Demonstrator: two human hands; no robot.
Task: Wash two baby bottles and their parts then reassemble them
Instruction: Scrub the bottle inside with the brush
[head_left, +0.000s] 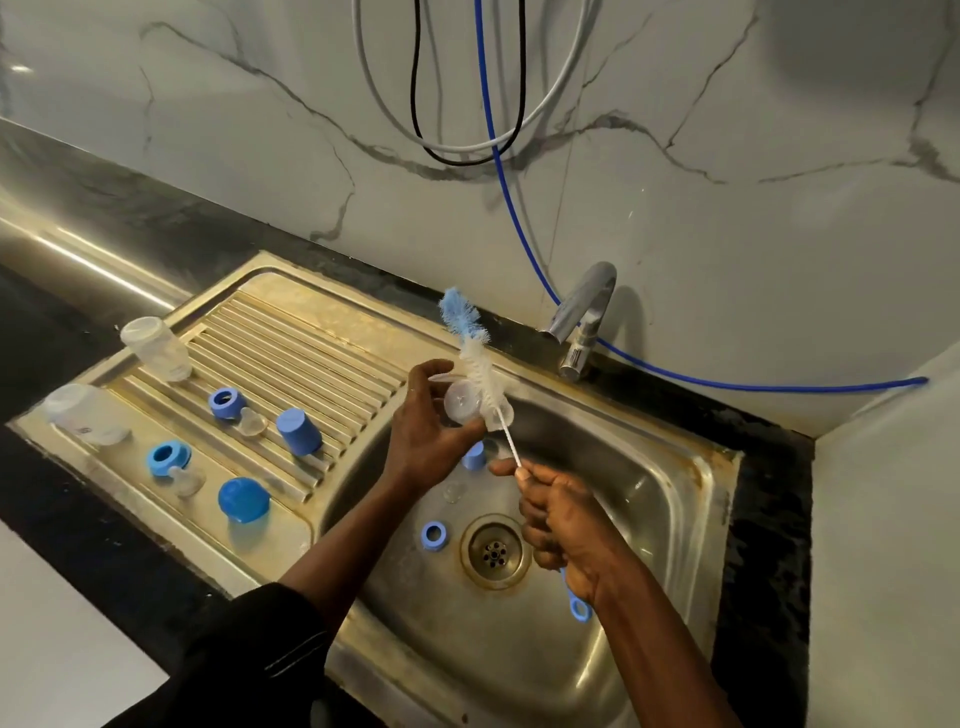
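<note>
Gripping a clear bottle (460, 408) in our left hand (423, 447) above the sink (649, 519), we pinch the brush (475, 358) stem with our right hand (561, 519). Inside the sink lie a blue ring (434, 535) and a blue cap (474, 457). Whether the bristles enter the bottle is unclear.

The brush (470, 348) is showing blue-tipped white bristles; the wall (727, 156) is showing grey veins on white; the cap (298, 431) is showing blue.
</note>
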